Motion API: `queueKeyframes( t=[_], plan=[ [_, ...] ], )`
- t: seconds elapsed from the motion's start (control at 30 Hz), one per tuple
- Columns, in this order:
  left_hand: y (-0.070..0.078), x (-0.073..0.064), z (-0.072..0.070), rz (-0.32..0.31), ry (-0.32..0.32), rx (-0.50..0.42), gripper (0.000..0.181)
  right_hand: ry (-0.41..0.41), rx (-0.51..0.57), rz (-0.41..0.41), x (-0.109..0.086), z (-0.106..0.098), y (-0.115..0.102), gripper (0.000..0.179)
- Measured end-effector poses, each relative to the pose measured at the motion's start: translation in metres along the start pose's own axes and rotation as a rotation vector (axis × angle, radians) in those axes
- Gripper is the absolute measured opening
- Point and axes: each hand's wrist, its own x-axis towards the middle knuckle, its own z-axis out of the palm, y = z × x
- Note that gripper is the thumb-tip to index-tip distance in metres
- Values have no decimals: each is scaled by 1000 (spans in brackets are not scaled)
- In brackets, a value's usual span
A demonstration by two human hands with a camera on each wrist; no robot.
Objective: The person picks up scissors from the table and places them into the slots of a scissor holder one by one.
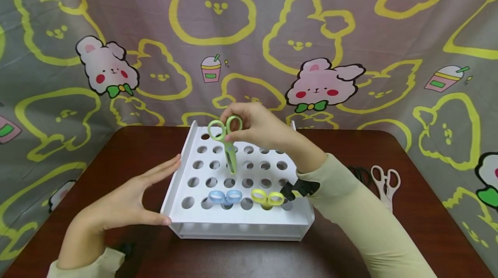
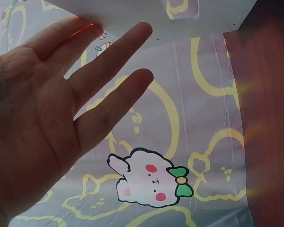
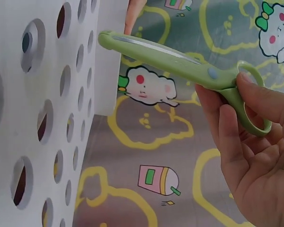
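Note:
My right hand (image 1: 256, 126) pinches a pair of green scissors (image 1: 231, 157) by the handle loops, blades pointing down over the white rack (image 1: 241, 216) full of round holes. In the right wrist view the green scissors (image 3: 165, 61) have their blades together, tip close to the rack's holed face. My left hand (image 1: 128, 202) rests at the rack's left side, fingers and thumb spread along its edge. Blue-handled scissors (image 1: 225, 197) and yellow-handled scissors (image 1: 267, 198) stand in front-row holes, only their loops showing above the board.
Right of the rack, partly behind my right sleeve, lie beige scissors (image 1: 386, 183) and a black-handled pair (image 1: 362, 175) on the dark red table (image 1: 140, 148). A patterned curtain (image 1: 249, 44) hangs close behind the table.

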Motion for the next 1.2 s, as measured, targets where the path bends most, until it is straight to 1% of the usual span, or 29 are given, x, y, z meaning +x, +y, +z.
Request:
queueKeyframes(
  t=[0.17,0.27,0.4,0.57,0.8,0.93,1.07,1.2],
  plan=[
    [1,1,-1,15,0,13,110,-41,-12,12,1,4,3,21],
    [2,2,-1,9,-2,14,110,-76,-49,14,1,6,5,21],
    [2,2,0,17,0,20,109,-132,-85,12,1,8,7,18],
    [1,2,2,25,6,16,109,-183,-85,11,1,11,7,17],
    [2,0,1,31,8,21,109,-268,-90,-11,0,15,8,14],
    [2,-1,0,22,13,31,109,-297,-114,8,0,15,8,12],
    [1,-1,0,5,10,34,109,-309,-177,36,-2,14,9,11],
    [1,0,1,5,12,36,109,-328,-194,67,-5,14,12,11]
  ],
)
